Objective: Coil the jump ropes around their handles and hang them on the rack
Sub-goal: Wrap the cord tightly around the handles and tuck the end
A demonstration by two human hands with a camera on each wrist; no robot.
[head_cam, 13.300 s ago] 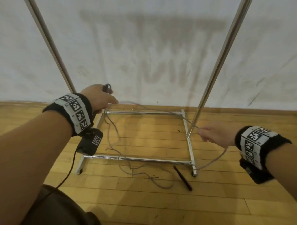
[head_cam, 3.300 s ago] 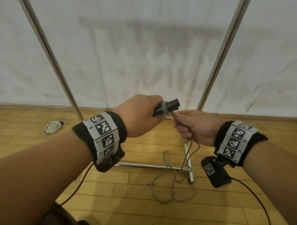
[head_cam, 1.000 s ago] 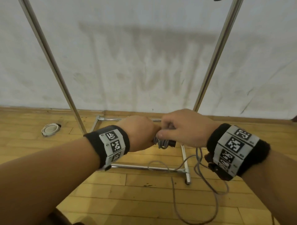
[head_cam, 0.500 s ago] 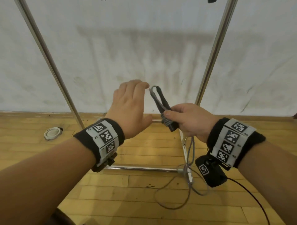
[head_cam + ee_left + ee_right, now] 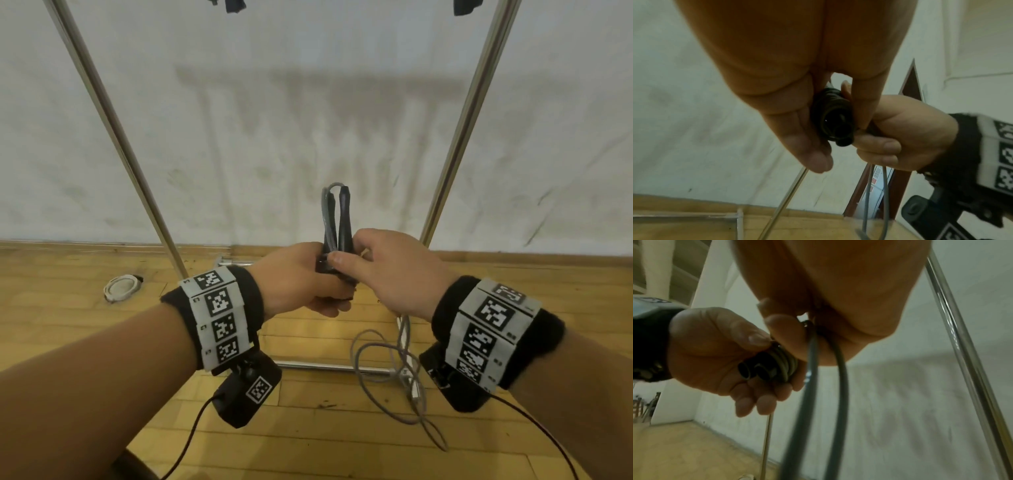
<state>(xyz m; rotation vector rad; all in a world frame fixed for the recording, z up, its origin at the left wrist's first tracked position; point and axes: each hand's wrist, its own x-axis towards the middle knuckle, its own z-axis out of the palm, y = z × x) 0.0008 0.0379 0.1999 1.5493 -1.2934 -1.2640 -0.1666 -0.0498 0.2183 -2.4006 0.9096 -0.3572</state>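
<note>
- The head view is evenly and fairly brightly lit, with soft indoor light and no harsh glare.
- A broad, blurry grey shadow lies across the white wall behind the rack poles.
- Wide-angle distortion makes the poles lean outwards and enlarges the forearms at the lower edge.
- The left wrist view is dimmer and greenish; the left hand fills the top as a soft, out-of-focus mass.
- The right wrist view is dim and smeared; the grey rope shows as a blurred streak.
- A thin bright highlight runs along the metal pole.
</note>
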